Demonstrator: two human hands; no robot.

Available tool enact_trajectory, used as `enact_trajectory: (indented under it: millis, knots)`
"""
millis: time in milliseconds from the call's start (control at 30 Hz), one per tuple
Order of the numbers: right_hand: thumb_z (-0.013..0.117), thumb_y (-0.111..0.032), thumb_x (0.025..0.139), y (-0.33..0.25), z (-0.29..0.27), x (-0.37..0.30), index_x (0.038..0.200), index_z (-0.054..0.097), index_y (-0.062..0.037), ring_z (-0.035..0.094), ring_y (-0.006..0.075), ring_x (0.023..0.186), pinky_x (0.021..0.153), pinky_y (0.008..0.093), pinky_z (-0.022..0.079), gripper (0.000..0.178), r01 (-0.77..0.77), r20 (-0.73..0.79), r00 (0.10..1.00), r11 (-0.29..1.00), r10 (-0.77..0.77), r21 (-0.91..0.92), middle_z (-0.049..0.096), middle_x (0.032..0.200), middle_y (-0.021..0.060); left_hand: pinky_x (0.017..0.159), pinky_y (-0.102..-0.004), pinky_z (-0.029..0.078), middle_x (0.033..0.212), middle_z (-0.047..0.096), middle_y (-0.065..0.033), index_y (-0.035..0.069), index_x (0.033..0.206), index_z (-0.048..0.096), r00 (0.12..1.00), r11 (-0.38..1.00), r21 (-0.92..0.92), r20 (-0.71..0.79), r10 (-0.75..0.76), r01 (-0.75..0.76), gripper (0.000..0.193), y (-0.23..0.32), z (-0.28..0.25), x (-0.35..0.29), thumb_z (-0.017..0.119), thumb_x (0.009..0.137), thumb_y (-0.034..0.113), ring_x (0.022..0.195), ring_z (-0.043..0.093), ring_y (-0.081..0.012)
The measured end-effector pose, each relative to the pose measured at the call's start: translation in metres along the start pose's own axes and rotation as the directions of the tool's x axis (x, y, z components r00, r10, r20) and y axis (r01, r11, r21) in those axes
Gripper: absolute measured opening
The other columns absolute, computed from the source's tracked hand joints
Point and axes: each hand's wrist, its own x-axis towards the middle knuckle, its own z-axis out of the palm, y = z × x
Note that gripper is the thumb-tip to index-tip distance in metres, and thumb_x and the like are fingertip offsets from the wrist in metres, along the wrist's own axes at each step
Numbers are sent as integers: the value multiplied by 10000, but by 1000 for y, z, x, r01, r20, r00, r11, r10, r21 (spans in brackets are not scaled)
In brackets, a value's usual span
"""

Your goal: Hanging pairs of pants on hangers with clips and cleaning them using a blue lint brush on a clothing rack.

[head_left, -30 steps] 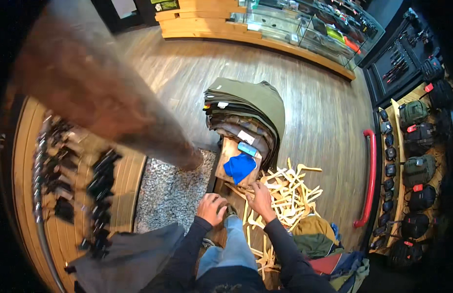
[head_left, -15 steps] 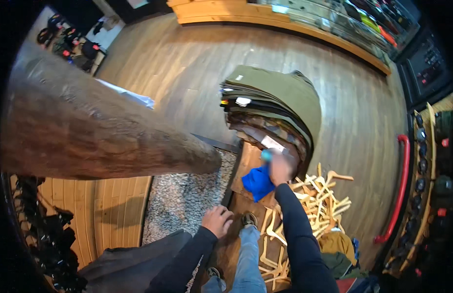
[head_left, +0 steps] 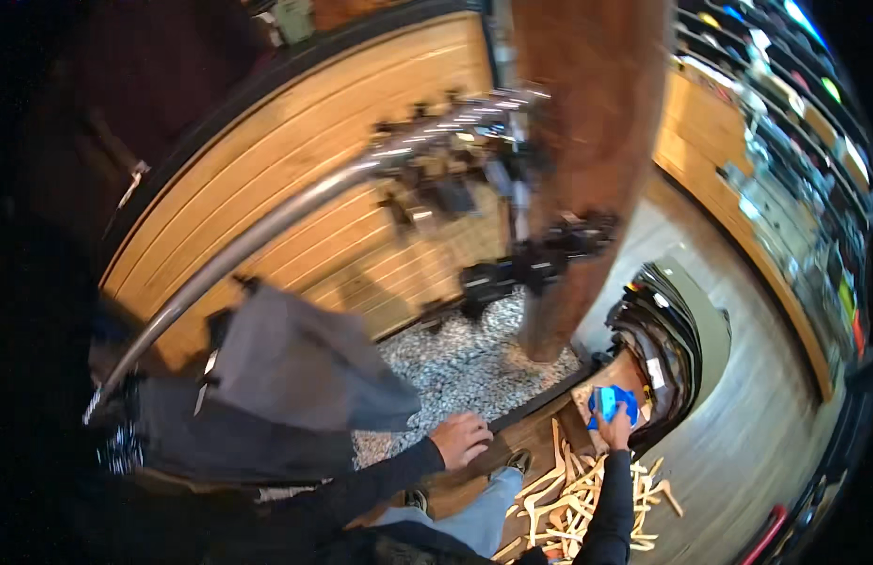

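One light-blue, box-like item point(head_left: 607, 402) sits in the right hand point(head_left: 615, 431), just left of the stack of folded garments point(head_left: 708, 330); the fingers are closed about it, the exact grip partly hidden. A deeper-blue cloth point(head_left: 629, 399) shows next to the item, over a wooden board point(head_left: 629, 369) at the stack's left end. The left hand point(head_left: 461, 440), well left of the stack, is half open, fingers loosely bent, with nothing visible in its hold. Wooden hangers point(head_left: 576, 499) lie heaped nearer the wearer than the stack. Left of it stands a brown pillar point(head_left: 592, 169); farther left, grey garments point(head_left: 295, 363) hang along a curved metal rail point(head_left: 267, 229).
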Motion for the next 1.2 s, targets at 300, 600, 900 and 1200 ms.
enact_trajectory:
  millis: [300, 600, 900, 1200]
  knots:
    - [775, -415, 818, -356, -14, -167, 1228, 600, -18, 645, 412, 971, 834, 466, 520, 597, 650, -129, 755, 707, -643, 280, 665, 1079, 228, 928, -527, 447, 1017, 650, -111, 80, 842, 702, 652, 842, 491, -718, 244, 225, 121, 19, -201, -189, 758, 744, 126, 1076, 573, -364]
    - [751, -185, 714, -625, -98, -247, 1254, 605, -128, 532, 367, 1190, 1001, 497, 411, 563, 992, -366, 46, 87, -929, -96, 580, 1253, 123, 875, -434, 500, 1105, 666, -136, 117, 1232, 616, 482, 876, 197, -875, -46, 441, 433, -44, -309, -243, 719, 812, 131, 1035, 631, -361]
    - [728, -213, 771, -600, -56, -147, 1302, 565, -117, 529, 331, 1169, 991, 557, 360, 563, 866, -453, 298, 438, -840, -241, 573, 1243, 132, 753, -420, 518, 940, 655, -124, 161, 1073, 712, 602, 879, 70, -754, -263, 472, 275, -23, -325, -245, 654, 828, 51, 905, 658, -346]
    - [725, -335, 794, -609, -38, -137, 1276, 536, -40, 559, 383, 1083, 916, 512, 405, 595, 967, -529, 192, 251, -826, -42, 605, 1166, 178, 905, -469, 475, 1076, 663, -150, 76, 1133, 663, 615, 697, 349, -770, -168, 627, 369, 0, -338, -199, 734, 773, 122, 1037, 618, -361]
